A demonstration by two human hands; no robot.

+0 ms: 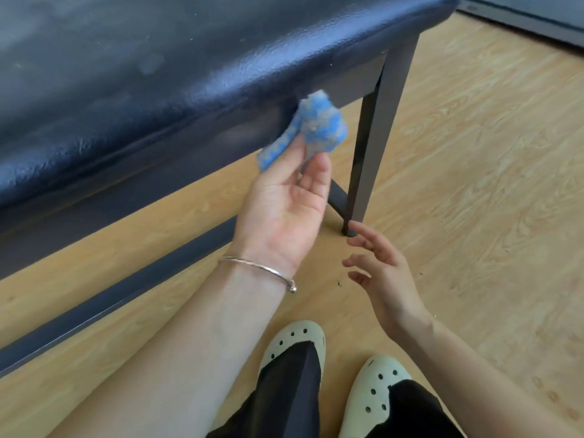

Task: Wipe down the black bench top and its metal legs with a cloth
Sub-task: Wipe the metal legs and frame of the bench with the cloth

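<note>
The black padded bench top (164, 67) fills the upper left, its shiny front edge running down to the left. A dark metal leg (376, 134) stands at its right corner, foot on the floor. My left hand (284, 210), palm up with a silver bangle on the wrist, pinches a bunched blue and white cloth (98, 128) (316, 128) against the frame just under the bench's front edge. My right hand (379, 273) hovers low beside the leg's foot, fingers spread, holding nothing.
A dark metal crossbar (120, 298) runs along the wooden floor (474, 184) under the bench. My two pale clog shoes (297, 346) and black trouser legs are at the bottom. Small bits of debris lie on the floor near my right hand.
</note>
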